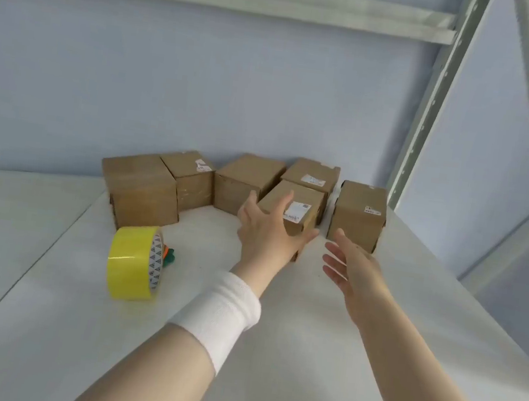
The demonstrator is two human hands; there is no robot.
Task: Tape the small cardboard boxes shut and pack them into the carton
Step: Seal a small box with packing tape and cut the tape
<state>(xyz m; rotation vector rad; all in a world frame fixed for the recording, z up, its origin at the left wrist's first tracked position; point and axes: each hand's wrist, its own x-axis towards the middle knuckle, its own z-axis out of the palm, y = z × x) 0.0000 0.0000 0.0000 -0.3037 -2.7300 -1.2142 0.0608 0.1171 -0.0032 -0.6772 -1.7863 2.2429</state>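
Several small brown cardboard boxes stand in a loose row at the back of the white shelf board. My left hand, with a white wristband, lies with straight spread fingers against the left front side of the nearest middle box, which bears a white label. To the right of that box my right hand hovers with straight fingers, holding nothing and just short of the right-hand box. A yellow tape roll stands on edge at the front left. No large carton is in view.
A small green and orange object lies partly hidden behind the tape roll. Other boxes include a large left box and a back box. A pale metal rack upright rises at the right; a blue wall is behind.
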